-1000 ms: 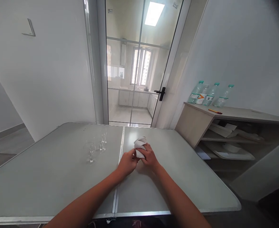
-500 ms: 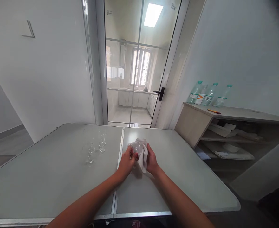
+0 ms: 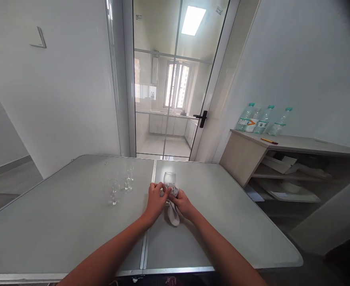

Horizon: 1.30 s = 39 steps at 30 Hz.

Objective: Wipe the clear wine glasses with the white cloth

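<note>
Between my two hands stands a clear stemmed glass [image 3: 170,177], its bowl uppermost and its stem mostly hidden by fingers and cloth. My left hand [image 3: 156,198] is closed around the glass just below the bowl. Pressed against the same spot, my right hand [image 3: 183,203] grips a white cloth [image 3: 173,216], whose loose end hangs down in front. Whether the foot of the glass touches the table is hard to make out. Off to the left are two more clear stemmed glasses, a nearer one [image 3: 113,192] and a farther one [image 3: 128,180], both upright.
The grey table [image 3: 58,226] has a metal seam [image 3: 145,246] down its middle. On the right, a wooden shelf unit [image 3: 246,155] carries several plastic bottles [image 3: 261,121] and an orange pen-like item [image 3: 269,141]. Behind the table is a glass door [image 3: 151,139] with a black handle [image 3: 203,118].
The glass now stands upright with its bowl above my hands. My right hand and the cloth have moved from around the bowl down to the stem, closer to my left hand.
</note>
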{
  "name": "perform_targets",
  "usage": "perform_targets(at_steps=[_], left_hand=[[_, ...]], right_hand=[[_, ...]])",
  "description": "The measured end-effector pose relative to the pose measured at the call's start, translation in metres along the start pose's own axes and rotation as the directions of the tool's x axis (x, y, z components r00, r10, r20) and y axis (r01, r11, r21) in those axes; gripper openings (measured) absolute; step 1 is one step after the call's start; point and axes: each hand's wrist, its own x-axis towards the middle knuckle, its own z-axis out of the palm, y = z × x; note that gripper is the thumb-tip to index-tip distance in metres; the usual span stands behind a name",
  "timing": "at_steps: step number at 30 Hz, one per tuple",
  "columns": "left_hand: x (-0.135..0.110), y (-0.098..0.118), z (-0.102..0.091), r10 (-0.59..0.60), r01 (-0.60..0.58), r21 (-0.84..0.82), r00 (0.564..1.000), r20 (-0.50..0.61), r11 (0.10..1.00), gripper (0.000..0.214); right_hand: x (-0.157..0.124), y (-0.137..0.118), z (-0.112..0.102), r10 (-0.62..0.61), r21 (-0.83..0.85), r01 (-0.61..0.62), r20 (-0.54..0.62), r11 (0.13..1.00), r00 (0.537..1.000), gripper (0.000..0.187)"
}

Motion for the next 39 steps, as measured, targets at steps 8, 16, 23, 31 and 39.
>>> perform_targets(at_steps=[8,16,23,31,39], left_hand=[[0.0,-0.007,0.005,-0.062,0.148,-0.491,0.981,0.186,0.858,0.046],[-0.003,0.002,0.003,-0.066,0.138,-0.523,0.986,0.155,0.841,0.052],[0.004,0.005,-0.004,0.004,0.085,-0.548,0.987,0.159,0.832,0.049],[0.011,0.01,-0.01,-0.095,0.091,-0.524,0.995,0.018,0.847,0.049],[0.005,0.01,-0.008,-0.036,0.058,-0.548,0.998,0.05,0.834,0.046]], right_hand=[[0.0,0.007,-0.014,0.101,-0.054,-0.098,0.047,0.994,0.994,0.044],[0.004,0.0,-0.021,0.021,-0.128,-0.028,-0.057,0.991,0.998,0.041],[-0.012,-0.014,-0.008,0.252,0.264,-0.281,0.139,0.923,0.958,0.048],[-0.013,-0.025,-0.021,0.322,0.353,-0.349,0.135,0.868,0.937,0.078],[-0.009,-0.017,-0.013,0.16,0.066,-0.162,0.028,0.985,0.987,0.047]])
